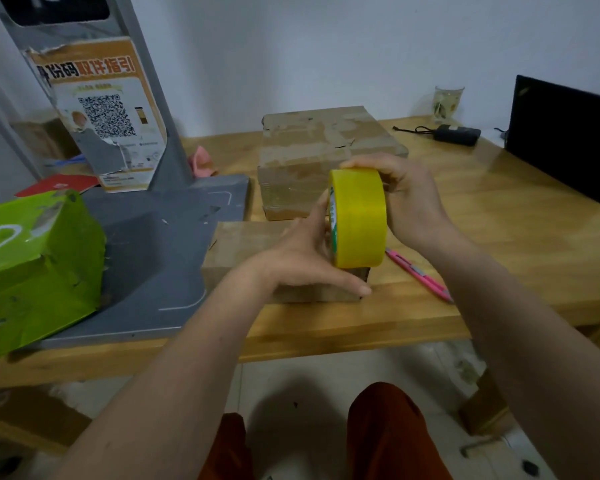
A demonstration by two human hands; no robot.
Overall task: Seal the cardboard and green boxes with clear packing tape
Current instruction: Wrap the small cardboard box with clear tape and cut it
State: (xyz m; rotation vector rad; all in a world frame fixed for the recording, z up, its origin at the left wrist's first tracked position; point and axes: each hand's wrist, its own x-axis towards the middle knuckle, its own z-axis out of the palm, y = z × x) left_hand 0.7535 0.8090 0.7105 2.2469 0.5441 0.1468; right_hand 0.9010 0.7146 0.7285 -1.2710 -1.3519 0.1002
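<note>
A yellowish roll of packing tape point(359, 220) stands on edge above a small flat cardboard box point(243, 247) near the table's front. My right hand point(409, 199) grips the roll from the far side, fingers curled over its top. My left hand point(302, 258) holds the roll's left face, thumb stretched along the box's right corner. A larger cardboard box point(326, 147), streaked with old tape, sits behind. The green box point(32, 268) stands at the left on a grey base.
A pink utility knife point(420, 273) lies on the wooden table point(499, 237) right of the small box. A grey scanner stand point(146, 251) with a QR poster fills the left. A black laptop point(565, 140), a charger point(458, 134) and a glass point(447, 102) sit at the back right.
</note>
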